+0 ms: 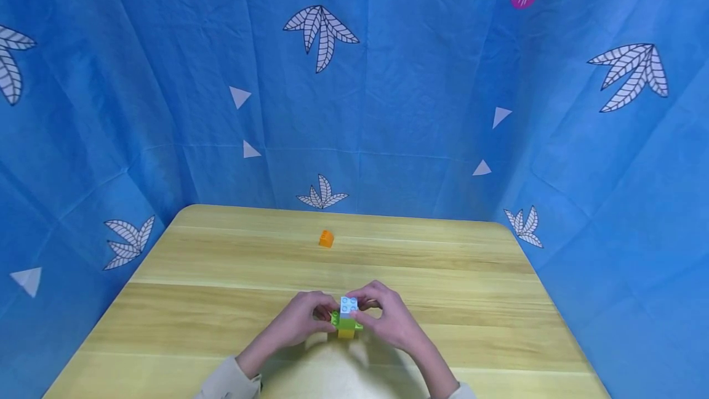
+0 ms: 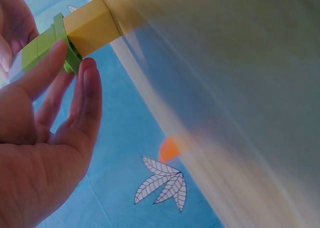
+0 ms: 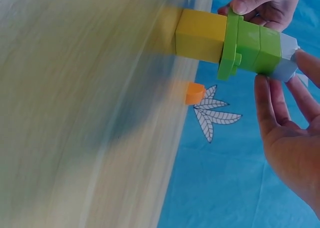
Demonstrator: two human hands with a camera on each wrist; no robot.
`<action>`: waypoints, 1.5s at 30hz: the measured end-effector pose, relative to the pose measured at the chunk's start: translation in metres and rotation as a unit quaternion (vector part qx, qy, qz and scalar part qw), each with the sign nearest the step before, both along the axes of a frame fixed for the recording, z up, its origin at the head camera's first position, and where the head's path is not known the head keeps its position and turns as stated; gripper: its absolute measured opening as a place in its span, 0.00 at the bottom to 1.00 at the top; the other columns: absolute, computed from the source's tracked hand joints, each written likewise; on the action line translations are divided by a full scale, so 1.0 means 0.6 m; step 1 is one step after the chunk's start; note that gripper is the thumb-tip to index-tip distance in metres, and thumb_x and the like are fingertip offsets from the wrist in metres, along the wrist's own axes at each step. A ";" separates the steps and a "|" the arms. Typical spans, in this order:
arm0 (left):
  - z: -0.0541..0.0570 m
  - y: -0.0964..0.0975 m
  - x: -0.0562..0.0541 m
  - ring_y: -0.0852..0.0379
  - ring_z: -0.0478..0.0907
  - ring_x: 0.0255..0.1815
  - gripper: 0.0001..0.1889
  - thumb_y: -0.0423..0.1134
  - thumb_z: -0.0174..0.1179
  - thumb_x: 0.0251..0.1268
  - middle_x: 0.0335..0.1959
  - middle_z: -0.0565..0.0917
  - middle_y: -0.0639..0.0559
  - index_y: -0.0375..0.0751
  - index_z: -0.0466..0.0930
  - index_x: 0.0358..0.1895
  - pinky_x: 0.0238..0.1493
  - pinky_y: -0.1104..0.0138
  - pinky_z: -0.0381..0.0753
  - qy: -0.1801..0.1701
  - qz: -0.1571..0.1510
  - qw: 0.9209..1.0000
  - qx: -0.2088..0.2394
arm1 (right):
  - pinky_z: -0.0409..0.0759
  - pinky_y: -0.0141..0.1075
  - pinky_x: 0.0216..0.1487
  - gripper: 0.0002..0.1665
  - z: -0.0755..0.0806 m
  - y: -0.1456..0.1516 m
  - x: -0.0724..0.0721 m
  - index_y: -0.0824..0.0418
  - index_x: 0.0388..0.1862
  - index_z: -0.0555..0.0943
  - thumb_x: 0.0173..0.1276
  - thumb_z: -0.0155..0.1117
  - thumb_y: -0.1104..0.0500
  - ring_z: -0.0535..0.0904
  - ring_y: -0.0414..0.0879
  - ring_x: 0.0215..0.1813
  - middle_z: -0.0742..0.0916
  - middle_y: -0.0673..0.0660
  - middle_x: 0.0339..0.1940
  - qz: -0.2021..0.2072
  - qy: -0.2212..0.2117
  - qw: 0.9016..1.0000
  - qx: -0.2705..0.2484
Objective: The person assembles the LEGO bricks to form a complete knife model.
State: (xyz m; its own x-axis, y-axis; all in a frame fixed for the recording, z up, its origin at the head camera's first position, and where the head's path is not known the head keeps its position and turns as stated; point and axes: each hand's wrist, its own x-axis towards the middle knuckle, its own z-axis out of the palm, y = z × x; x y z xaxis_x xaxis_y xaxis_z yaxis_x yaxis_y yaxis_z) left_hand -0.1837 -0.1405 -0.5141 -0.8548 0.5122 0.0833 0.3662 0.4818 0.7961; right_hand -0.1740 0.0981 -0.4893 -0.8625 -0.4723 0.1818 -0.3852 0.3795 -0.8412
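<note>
A small tower of building bricks stands on the table between my two hands. Its base is a yellow brick [image 3: 200, 35], topped by a wider green plate [image 3: 229, 45]. Above that sit two green bricks [image 3: 257, 45], with a light blue brick [image 1: 349, 305] at the top, studs upward. My left hand [image 1: 303, 318] grips the green part from the left, thumb and fingertips at the plate and the green brick over it. From the right, my right hand [image 1: 388, 318] pinches the light blue brick, its fingertips also close to the upper green brick.
An orange brick [image 1: 326, 239] with a sloped or rounded side lies near the far edge of the wooden table [image 1: 443, 276]. Blue curtain [image 1: 388, 109] with leaf and triangle prints surrounds the table at the back and both sides.
</note>
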 end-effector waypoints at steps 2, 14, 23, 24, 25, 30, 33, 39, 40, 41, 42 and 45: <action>0.000 0.000 0.000 0.66 0.82 0.36 0.14 0.32 0.76 0.55 0.37 0.88 0.55 0.43 0.88 0.46 0.42 0.73 0.84 -0.001 0.001 1.000 0.000 | 0.86 0.45 0.59 0.16 0.000 0.000 0.000 0.54 0.55 0.87 0.69 0.73 0.60 0.84 0.46 0.48 0.84 0.53 0.46 0.000 0.000 1.000 0.002; -0.002 0.000 -0.003 0.67 0.81 0.35 0.14 0.32 0.75 0.56 0.36 0.88 0.57 0.44 0.88 0.46 0.42 0.73 0.84 -0.009 0.003 1.000 0.002 | 0.86 0.48 0.59 0.18 0.000 0.002 0.001 0.52 0.56 0.86 0.68 0.74 0.59 0.84 0.48 0.49 0.83 0.53 0.46 0.002 -0.004 1.000 -0.002; 0.000 0.002 -0.003 0.66 0.81 0.35 0.15 0.31 0.75 0.55 0.36 0.87 0.57 0.43 0.88 0.47 0.42 0.73 0.84 -0.018 0.010 1.000 -0.006 | 0.86 0.46 0.60 0.19 -0.003 0.006 0.000 0.54 0.57 0.85 0.68 0.74 0.59 0.84 0.49 0.51 0.84 0.54 0.49 0.001 -0.009 1.000 -0.012; 0.000 0.002 -0.002 0.66 0.81 0.35 0.15 0.31 0.75 0.55 0.36 0.87 0.57 0.43 0.88 0.47 0.42 0.73 0.84 -0.017 0.010 1.000 -0.005 | 0.86 0.46 0.60 0.19 -0.004 0.006 0.000 0.54 0.57 0.85 0.67 0.75 0.59 0.84 0.50 0.51 0.84 0.54 0.49 0.000 -0.008 1.000 -0.011; 0.001 0.002 -0.002 0.66 0.81 0.35 0.15 0.32 0.75 0.55 0.36 0.87 0.57 0.43 0.88 0.47 0.42 0.73 0.84 -0.017 0.011 1.000 -0.004 | 0.86 0.46 0.60 0.20 -0.004 0.007 0.000 0.54 0.57 0.85 0.67 0.75 0.59 0.84 0.50 0.51 0.84 0.54 0.49 -0.001 -0.008 1.000 -0.012; 0.001 0.002 -0.001 0.66 0.81 0.35 0.15 0.31 0.75 0.55 0.37 0.88 0.56 0.42 0.88 0.47 0.42 0.72 0.84 -0.012 0.011 1.000 -0.005 | 0.85 0.47 0.61 0.20 -0.006 0.010 0.000 0.55 0.58 0.85 0.67 0.75 0.58 0.84 0.52 0.52 0.85 0.53 0.49 -0.002 -0.010 1.000 -0.017; 0.002 0.002 0.000 0.66 0.81 0.36 0.15 0.31 0.75 0.55 0.38 0.88 0.55 0.42 0.87 0.47 0.42 0.73 0.84 -0.011 0.010 1.000 -0.004 | 0.85 0.46 0.61 0.20 -0.007 0.011 0.000 0.55 0.58 0.85 0.67 0.75 0.58 0.85 0.53 0.52 0.85 0.53 0.49 -0.001 -0.010 1.000 -0.020; 0.002 0.003 0.000 0.67 0.81 0.36 0.16 0.32 0.76 0.54 0.38 0.88 0.57 0.42 0.87 0.47 0.42 0.73 0.84 -0.012 0.014 1.000 -0.012 | 0.85 0.47 0.60 0.21 -0.014 0.012 -0.002 0.55 0.58 0.84 0.66 0.75 0.59 0.85 0.52 0.53 0.85 0.53 0.50 -0.002 -0.011 1.000 -0.017; 0.002 0.004 0.000 0.66 0.81 0.36 0.16 0.31 0.76 0.54 0.38 0.87 0.57 0.42 0.87 0.47 0.42 0.73 0.84 -0.013 0.014 1.000 -0.013 | 0.85 0.47 0.60 0.21 -0.015 0.012 -0.002 0.55 0.58 0.84 0.66 0.75 0.60 0.85 0.52 0.53 0.86 0.53 0.50 -0.003 -0.012 1.000 -0.016; 0.002 0.004 0.000 0.66 0.81 0.36 0.16 0.31 0.76 0.54 0.38 0.88 0.56 0.42 0.87 0.47 0.42 0.73 0.84 -0.013 0.013 1.000 -0.012 | 0.85 0.47 0.60 0.21 -0.016 0.011 -0.002 0.55 0.58 0.84 0.66 0.75 0.60 0.85 0.52 0.53 0.86 0.53 0.50 -0.003 -0.012 1.000 -0.015; 0.003 0.004 0.001 0.65 0.81 0.37 0.16 0.31 0.76 0.54 0.39 0.88 0.56 0.42 0.87 0.47 0.43 0.73 0.84 -0.013 0.013 1.000 -0.014 | 0.85 0.48 0.60 0.21 -0.017 0.011 -0.002 0.56 0.57 0.84 0.66 0.75 0.60 0.85 0.52 0.52 0.86 0.53 0.50 -0.004 -0.012 1.000 -0.015; 0.009 0.000 -0.001 0.63 0.83 0.39 0.18 0.33 0.77 0.54 0.42 0.88 0.54 0.42 0.87 0.49 0.44 0.73 0.84 -0.017 0.006 1.000 -0.021 | 0.85 0.47 0.60 0.20 -0.018 0.010 -0.002 0.56 0.56 0.84 0.66 0.75 0.60 0.86 0.51 0.52 0.85 0.53 0.49 -0.006 -0.012 1.000 -0.012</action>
